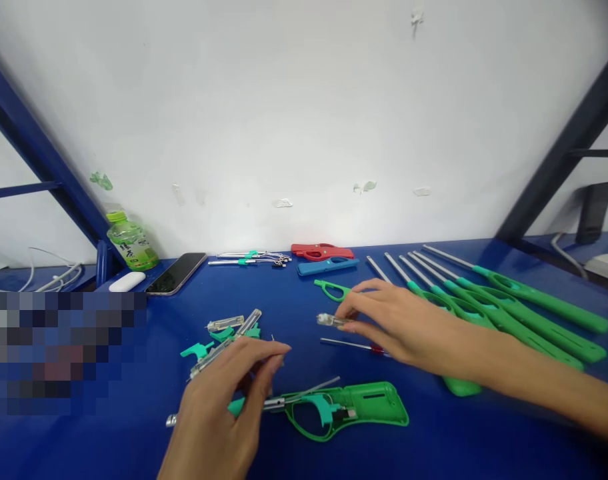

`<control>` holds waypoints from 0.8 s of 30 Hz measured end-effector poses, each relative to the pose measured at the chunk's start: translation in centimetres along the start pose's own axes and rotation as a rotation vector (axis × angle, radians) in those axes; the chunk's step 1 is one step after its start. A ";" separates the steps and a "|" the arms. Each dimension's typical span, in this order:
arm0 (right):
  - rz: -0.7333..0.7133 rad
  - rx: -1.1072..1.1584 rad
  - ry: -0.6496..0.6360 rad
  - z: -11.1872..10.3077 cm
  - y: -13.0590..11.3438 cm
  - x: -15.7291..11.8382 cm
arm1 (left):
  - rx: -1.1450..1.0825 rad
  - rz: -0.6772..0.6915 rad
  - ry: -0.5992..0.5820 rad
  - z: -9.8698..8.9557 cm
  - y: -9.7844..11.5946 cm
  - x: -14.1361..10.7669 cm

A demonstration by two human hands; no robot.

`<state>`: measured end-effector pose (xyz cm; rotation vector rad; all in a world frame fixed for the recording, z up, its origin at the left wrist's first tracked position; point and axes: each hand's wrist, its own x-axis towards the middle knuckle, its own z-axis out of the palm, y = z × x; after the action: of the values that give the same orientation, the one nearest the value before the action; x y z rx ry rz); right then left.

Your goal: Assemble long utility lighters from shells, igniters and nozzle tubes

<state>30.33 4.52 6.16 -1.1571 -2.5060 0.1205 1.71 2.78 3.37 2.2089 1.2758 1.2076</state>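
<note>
1 hand (391,317), the right, pinches a clear plastic cylinder (329,320) above the blue table (264,293); I see the left hand (224,400), fingertips nearly together, gripping what I can't tell, near an open green plastic lighter shell (381,405). Rightward lie long green lighters (549,300).

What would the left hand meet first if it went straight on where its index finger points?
Probably the red-handled tool, at its thin shaft, though the left hand might pass above it.
</note>
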 end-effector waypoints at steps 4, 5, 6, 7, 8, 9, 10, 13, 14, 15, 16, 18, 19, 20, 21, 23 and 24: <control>-0.009 0.133 0.060 0.8 0.1 -0.4 | -0.176 -0.088 -0.020 1.7 2.3 1.5; -0.020 0.135 0.072 0.8 0.0 -0.6 | -0.224 -0.135 -0.015 2.0 2.6 1.6; -0.027 0.130 0.078 0.7 -0.1 -0.7 | -0.271 -0.179 -0.010 2.3 2.8 1.6; -0.028 0.124 0.076 0.7 -0.2 -0.9 | -0.311 -0.222 -0.012 2.5 2.8 1.5; -0.022 0.118 0.072 0.6 -0.4 -1.1 | -0.338 -0.258 -0.011 2.6 2.7 1.2; -0.016 0.112 0.066 0.5 -0.5 -1.2 | -0.352 -0.284 -0.010 2.6 2.6 0.9; -0.018 0.106 0.054 0.5 -0.7 -1.3 | -0.353 -0.297 -0.004 2.6 2.4 0.6; -0.149 0.081 0.036 1.1 -1.0 -1.4 | -0.322 -0.269 0.033 2.3 1.8 -0.2; -0.216 0.070 0.037 1.4 -1.1 -1.4 | -0.316 -0.249 0.043 2.2 1.7 -0.2; -0.272 0.056 0.041 1.7 -1.2 -1.4 | -0.318 -0.233 0.047 2.2 1.6 -0.2; -0.312 0.039 0.050 2.1 -1.2 -1.4 | -0.327 -0.221 0.044 2.2 1.7 -0.2; -0.331 0.006 0.059 2.6 -1.3 -1.4 | -0.352 -0.227 0.033 2.3 2.0 0.0; -0.329 -0.006 0.062 2.7 -1.3 -1.4 | -0.364 -0.244 0.028 2.4 2.2 0.1; -0.323 -0.015 0.067 2.8 -1.3 -1.4 | -0.376 -0.262 0.024 2.5 2.4 0.1; -0.319 -0.022 0.071 2.8 -1.4 -1.4 | -0.385 -0.279 0.012 2.5 2.5 0.2; -0.317 -0.039 0.080 2.8 -1.4 -1.3 | -0.399 -0.291 -0.032 2.6 2.6 0.1; -0.318 -0.048 0.084 2.7 -1.4 -1.3 | -0.403 -0.286 -0.062 2.6 2.5 0.1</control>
<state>29.07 2.82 3.57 -0.7489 -2.5912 -0.0720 5.17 1.81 3.46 1.7015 1.1550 1.1541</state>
